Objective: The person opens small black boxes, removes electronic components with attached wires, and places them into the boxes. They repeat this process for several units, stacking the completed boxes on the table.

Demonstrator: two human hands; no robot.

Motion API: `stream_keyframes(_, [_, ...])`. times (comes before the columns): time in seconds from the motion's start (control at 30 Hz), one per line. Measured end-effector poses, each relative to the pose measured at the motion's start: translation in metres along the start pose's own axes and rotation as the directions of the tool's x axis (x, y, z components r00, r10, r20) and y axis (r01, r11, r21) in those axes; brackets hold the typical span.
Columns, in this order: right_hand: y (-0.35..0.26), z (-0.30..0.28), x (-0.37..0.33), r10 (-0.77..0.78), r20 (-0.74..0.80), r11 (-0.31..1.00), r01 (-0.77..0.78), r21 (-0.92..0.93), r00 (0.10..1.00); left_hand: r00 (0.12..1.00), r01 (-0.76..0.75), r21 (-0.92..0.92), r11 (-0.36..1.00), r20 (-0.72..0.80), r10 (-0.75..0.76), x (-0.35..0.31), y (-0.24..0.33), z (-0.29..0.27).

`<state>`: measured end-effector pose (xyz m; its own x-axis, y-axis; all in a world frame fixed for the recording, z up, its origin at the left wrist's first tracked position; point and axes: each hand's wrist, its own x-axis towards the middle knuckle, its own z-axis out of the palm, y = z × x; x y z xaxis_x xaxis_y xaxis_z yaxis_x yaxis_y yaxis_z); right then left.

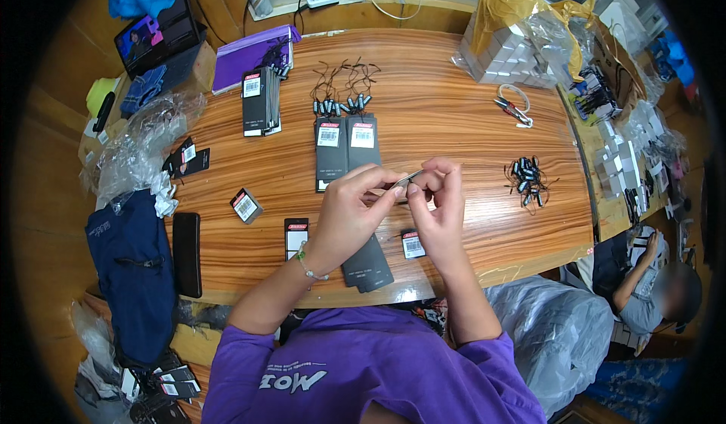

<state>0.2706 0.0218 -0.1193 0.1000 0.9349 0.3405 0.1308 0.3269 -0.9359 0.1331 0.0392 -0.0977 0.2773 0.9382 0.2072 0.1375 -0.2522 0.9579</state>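
Above the wood-grain table [469,121] my left hand [355,201] and my right hand [436,203] meet, both closed at the fingertips. They pinch a thin card [409,177] between them, seen nearly edge-on, so its face is hidden. Beneath my hands lie long dark grey hang tags [367,273], partly covered by my left wrist. A small label card [412,244] rests below my right hand. Beyond my fingers stand two neat stacks of grey hang tags [347,148] with white stickers, their black cords and small dark toggles [343,107] fanned out at the far end.
Another hang tag stack [261,106] sits by a purple notebook [227,68]. A heap of corded toggles [528,180] and red-handled snips [513,110] lie to the right. At left are a black phone [187,254] and small label stack [246,206]. Another person [643,280] sits at far right.
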Motion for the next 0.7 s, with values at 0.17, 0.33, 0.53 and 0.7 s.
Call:
stream_keyframes(0.17, [0.0008, 0.0000, 0.0028, -0.196, 0.025, 0.929, 0.194, -0.316, 0.980, 1.000, 0.009, -0.012, 1.000, -0.014, -0.009, 0.0009, -0.0003, 0.0015])
stream_keyframes(0.33, [-0.0053, -0.0048, 0.0042, -0.096, 0.074, 0.963, 0.111, -0.246, 0.993, 1.000, 0.000, 0.036, 0.999, -0.007, 0.001, 0.0011, -0.0010, 0.0010])
stream_keyframes(0.53, [-0.0014, -0.0050, 0.0058, 0.197, 0.097, 0.873, -0.219, 0.435, 0.976, 0.981, -0.189, 0.271, 0.944, 0.002, 0.196, -0.0005, 0.0021, 0.0015])
stream_keyframes(0.7, [0.0003, -0.0022, 0.0024, 0.212, 0.048, 0.907, -0.215, 0.362, 0.976, 0.967, -0.241, 0.345, 0.907, 0.008, 0.254, -0.0009, 0.0019, 0.0039])
